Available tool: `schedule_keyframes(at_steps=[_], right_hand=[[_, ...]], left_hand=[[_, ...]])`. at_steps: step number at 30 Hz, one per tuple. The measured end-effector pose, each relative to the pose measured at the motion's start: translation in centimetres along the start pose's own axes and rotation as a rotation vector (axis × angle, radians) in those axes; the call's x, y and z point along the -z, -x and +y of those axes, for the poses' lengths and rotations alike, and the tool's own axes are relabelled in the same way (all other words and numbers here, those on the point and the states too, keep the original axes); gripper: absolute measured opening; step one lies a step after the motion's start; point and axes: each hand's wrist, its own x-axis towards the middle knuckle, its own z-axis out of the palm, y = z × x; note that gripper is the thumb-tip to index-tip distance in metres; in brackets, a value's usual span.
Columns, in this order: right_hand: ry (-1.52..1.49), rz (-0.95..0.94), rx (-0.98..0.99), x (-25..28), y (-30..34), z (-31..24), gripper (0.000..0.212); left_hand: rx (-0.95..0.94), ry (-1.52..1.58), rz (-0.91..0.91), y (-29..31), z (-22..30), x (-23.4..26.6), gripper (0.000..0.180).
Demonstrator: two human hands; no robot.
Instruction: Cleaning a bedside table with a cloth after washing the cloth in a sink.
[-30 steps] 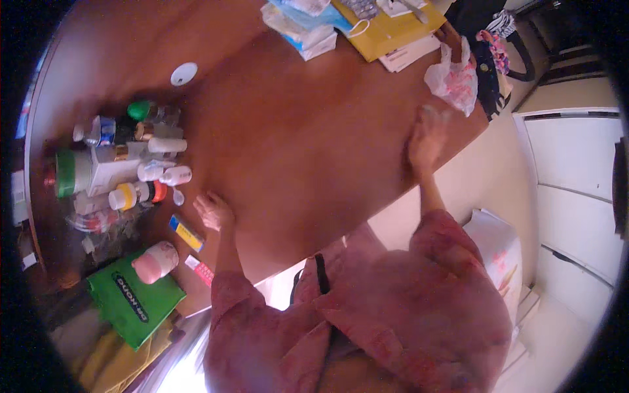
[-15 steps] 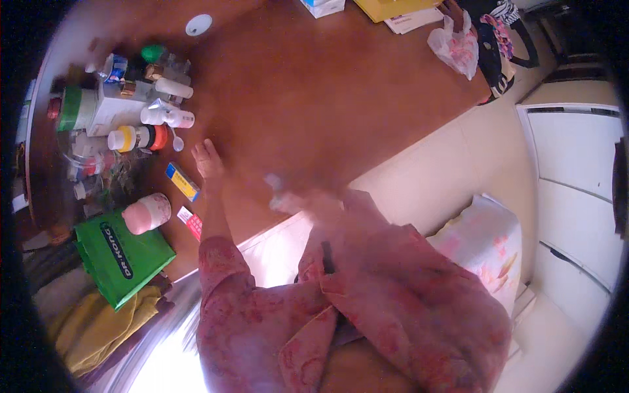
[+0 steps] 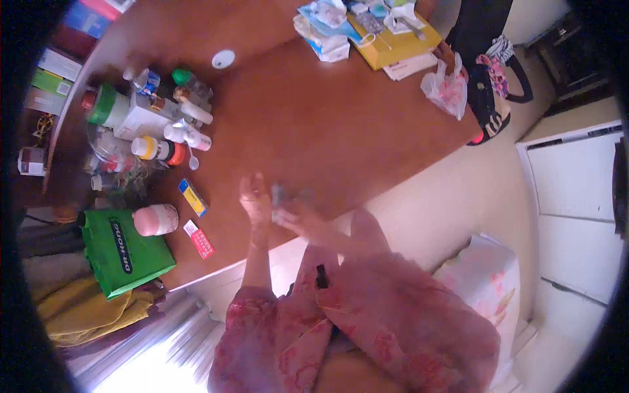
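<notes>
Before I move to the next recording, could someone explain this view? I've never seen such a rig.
There is no machine: these are a person's bare hands, seen from above by a fisheye camera worn on the head, so straight edges bend. On the brown table, bottles crowd the left side, with a blue-and-yellow box and a pink container nearer the person. Toward the far right lie a yellow envelope and a thin plastic bag. The right hand holds a pale grey thing, too blurred to identify. The left hand is close beside it; whether it touches that thing is unclear.
</notes>
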Motion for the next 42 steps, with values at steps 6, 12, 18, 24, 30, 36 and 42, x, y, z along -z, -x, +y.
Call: schedule_keyframes(at_steps=[6,12,18,24,30,36,42], right_hand=[[-0.362,-0.017,-0.125,11.7,-5.1,9.9,0.055],[0.567,0.039,-0.36,27.8,-5.9,18.6,0.043],[0.476,-0.026,-0.412,28.6,-6.1,19.3,0.045],[0.436,-0.014,-0.418,29.3,-5.9,20.6,0.045],[0.441,-0.068,-0.403,28.7,-6.4,21.1,0.043],[0.247,-0.087,-0.27,27.4,-10.8,21.1,0.048],[0.322,-0.052,-0.235,23.8,-17.4,24.2,0.055]], left_hand=[[0.022,0.102,-0.081,-5.0,5.6,-6.6,0.026],[0.07,0.029,-0.099,-11.8,12.5,-16.7,0.078],[0.019,-0.107,0.227,-20.0,17.5,-26.0,0.095],[0.857,0.471,-0.284,-24.7,17.2,-27.6,0.094],[0.673,0.946,-0.259,-24.5,13.3,-30.1,0.063],[0.661,0.83,-0.119,-25.7,12.6,-30.1,0.05],[0.144,0.302,-0.343,-25.8,9.3,-27.4,0.043]])
